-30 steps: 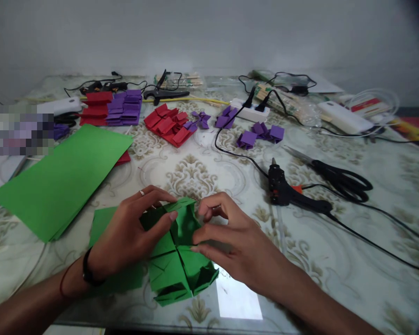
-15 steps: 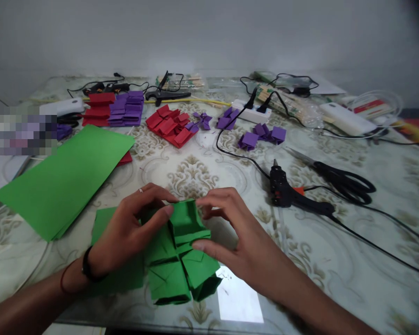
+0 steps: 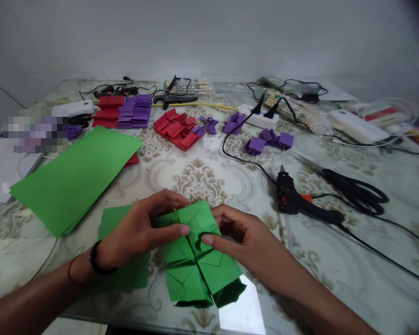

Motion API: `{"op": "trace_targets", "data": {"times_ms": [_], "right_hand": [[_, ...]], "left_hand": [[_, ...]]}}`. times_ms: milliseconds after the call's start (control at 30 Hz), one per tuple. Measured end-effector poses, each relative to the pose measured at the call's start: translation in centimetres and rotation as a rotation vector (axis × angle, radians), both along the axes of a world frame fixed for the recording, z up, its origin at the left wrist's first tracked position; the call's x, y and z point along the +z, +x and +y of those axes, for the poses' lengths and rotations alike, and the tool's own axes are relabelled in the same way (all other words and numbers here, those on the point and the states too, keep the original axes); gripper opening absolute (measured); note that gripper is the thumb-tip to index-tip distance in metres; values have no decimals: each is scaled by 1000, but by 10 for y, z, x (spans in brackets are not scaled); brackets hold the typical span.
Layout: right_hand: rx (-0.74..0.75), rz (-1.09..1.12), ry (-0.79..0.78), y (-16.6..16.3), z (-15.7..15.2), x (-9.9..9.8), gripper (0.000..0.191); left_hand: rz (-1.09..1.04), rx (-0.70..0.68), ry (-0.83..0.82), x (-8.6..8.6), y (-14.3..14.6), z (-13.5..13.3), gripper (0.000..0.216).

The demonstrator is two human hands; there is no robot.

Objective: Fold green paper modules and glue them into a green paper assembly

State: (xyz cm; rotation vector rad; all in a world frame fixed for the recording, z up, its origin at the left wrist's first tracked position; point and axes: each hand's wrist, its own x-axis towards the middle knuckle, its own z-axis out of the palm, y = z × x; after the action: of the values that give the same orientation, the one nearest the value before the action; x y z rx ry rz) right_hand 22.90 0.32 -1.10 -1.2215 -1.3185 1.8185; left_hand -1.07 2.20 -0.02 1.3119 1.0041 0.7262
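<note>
Now both hands pinch the green fold [image 3: 199, 260], which lies near the table [image 3: 335, 279] edge, partly over a flat green sheet [image 3: 115, 223]. The left hand [image 3: 139, 232] grips its upper left flap, thumb on top. The right hand [image 3: 240, 237] nips the middle flap between thumb and fingers. To crease well, I judge, the left should pin the paper flat while the right draws the flap square to the centre seams. Counted: one fold of four squares, one glue gun [image 3: 293, 200], one pair of scissors [image 3: 349, 186] beside it, and one green stack [image 3: 77, 177]. The red pieces [image 3: 176, 128] are too bunched to count.
</note>
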Motion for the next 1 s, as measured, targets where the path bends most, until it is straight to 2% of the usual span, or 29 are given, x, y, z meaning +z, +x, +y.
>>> {"op": "trace_targets", "data": {"times_ms": [100,267,467,567,667,767,833,900,1000], "right_hand": [[11,8,1,1,-1,2,29],[76,65,47,-1,-1,8,32],[9,1,23,-7,-2,3,35],[-10,-18,17,-7,-3,1,37],[-4,-22,37,-6,-4,5,37],[51,57,38,-6,-6,8,29],[64,96,-4,-7,-7,9,32],[47,82,-49,-9,-7,7,38],[50,42,-45,-11,-6,4,27]], "left_hand": [[16,-16,-69,1,0,1,39],[59,24,-43,4,1,1,36],[153,3,-14,12,5,1,28],[195,-51,-85,14,6,1,23],[194,-51,-171,13,6,0,29],[186,9,-151,10,4,0,31],[187,31,-123,10,4,0,32],[193,39,-114,11,4,0,29],[197,38,-96,13,4,2,19]]}}
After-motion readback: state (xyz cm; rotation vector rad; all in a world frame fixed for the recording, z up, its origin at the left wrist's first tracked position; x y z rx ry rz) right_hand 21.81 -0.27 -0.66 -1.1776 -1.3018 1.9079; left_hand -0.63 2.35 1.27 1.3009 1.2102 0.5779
